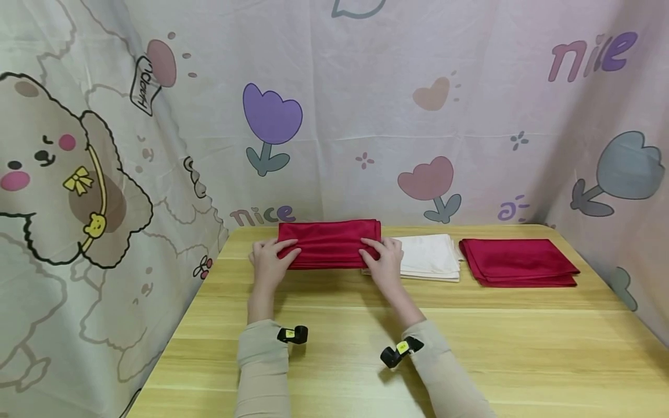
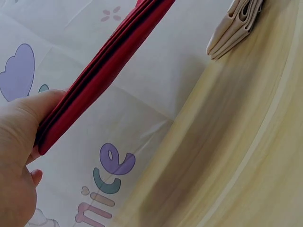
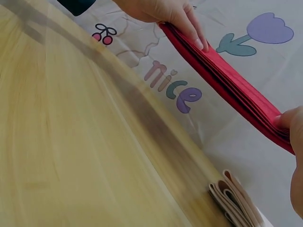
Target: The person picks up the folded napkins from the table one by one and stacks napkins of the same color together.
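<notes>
A folded red cloth is held up above the back of the table, its stacked layers seen edge-on in both wrist views. My left hand pinches its left end, thumb on the near side and fingers partly hidden beneath or behind. My right hand grips the opposite end the same way. In the left wrist view the cloth hangs clear of the wood, and its shadow falls on the tabletop. Just right of it lies a folded white cloth, partly behind my right hand.
A second folded red cloth lies at the back right, beside the white one. The light wooden table ends at a printed curtain behind, with another curtain side along the left.
</notes>
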Action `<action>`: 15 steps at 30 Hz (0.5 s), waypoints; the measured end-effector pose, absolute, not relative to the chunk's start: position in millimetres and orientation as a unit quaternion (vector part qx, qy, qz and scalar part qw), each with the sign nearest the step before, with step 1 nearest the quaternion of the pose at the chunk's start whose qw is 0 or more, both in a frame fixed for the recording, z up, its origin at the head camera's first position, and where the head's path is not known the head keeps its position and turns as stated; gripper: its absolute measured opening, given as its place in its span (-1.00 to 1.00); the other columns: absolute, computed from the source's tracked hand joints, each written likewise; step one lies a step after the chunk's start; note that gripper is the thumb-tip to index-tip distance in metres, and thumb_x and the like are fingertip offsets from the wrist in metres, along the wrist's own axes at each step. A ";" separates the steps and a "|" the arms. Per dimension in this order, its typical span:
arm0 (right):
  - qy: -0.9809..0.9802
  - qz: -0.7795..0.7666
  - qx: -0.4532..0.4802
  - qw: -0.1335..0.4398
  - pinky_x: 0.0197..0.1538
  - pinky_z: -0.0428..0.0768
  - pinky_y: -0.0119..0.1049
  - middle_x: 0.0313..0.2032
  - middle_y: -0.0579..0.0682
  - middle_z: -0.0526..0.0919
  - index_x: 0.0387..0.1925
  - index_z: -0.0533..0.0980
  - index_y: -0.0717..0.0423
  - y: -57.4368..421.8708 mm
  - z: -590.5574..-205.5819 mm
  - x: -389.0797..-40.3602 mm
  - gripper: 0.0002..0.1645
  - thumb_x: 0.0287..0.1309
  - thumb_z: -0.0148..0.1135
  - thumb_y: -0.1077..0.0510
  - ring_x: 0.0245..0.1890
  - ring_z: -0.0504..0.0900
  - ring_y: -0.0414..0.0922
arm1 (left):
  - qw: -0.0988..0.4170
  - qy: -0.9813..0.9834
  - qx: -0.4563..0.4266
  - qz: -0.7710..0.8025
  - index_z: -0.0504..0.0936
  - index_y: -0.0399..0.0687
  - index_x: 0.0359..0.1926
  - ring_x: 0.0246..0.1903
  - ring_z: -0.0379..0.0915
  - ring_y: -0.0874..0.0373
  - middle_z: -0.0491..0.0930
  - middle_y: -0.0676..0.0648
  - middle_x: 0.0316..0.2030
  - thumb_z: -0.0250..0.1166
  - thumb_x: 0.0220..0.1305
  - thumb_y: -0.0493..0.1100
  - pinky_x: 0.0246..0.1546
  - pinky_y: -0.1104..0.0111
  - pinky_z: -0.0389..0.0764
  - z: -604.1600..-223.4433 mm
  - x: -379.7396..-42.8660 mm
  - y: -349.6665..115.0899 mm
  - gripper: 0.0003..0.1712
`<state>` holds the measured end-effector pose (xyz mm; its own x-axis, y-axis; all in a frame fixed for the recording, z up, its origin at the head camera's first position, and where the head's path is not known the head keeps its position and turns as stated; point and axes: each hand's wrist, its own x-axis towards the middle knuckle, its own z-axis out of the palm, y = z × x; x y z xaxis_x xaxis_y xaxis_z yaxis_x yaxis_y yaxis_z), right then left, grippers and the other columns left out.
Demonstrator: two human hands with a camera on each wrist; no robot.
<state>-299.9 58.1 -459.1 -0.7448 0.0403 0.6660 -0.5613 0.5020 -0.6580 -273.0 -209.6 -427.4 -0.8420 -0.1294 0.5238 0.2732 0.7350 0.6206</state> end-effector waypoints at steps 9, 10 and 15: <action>-0.806 0.475 0.154 0.319 0.04 0.22 0.11 -0.20 0.18 0.61 -0.03 0.69 0.23 75.0 -451.6 -293.3 -0.65 0.10 0.49 0.31 -0.05 0.31 0.19 | 0.290 -0.891 -0.070 -0.343 0.81 -0.07 -0.03 0.00 0.23 -0.17 0.67 -0.21 0.01 0.51 0.20 -0.08 0.10 -0.12 0.11 -424.5 -275.0 -195.5 -0.68; -0.805 0.475 0.155 0.319 0.04 0.22 0.11 -0.21 0.18 0.61 -0.03 0.69 0.23 76.7 -451.0 -292.6 -0.65 0.10 0.50 0.32 -0.05 0.31 0.19 | 0.291 -0.891 -0.073 -0.341 0.81 -0.07 -0.03 0.00 0.23 -0.18 0.67 -0.22 0.00 0.51 0.20 -0.08 0.09 -0.12 0.12 -424.2 -275.1 -194.1 -0.68; -0.807 0.469 0.156 0.323 0.03 0.21 0.11 -0.21 0.19 0.60 -0.03 0.69 0.24 84.9 -449.1 -290.3 -0.64 0.09 0.50 0.32 -0.05 0.30 0.20 | 0.288 -0.895 -0.083 -0.330 0.81 -0.06 -0.02 0.00 0.25 -0.17 0.66 -0.22 0.00 0.49 0.22 -0.06 0.10 -0.11 0.13 -423.0 -275.7 -187.8 -0.68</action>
<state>-290.3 84.9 -449.1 -0.7421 0.0512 0.6683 -0.5556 0.5107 -0.6561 -275.7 -187.8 -423.0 -0.8205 -0.0421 0.5702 0.3379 0.7687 0.5430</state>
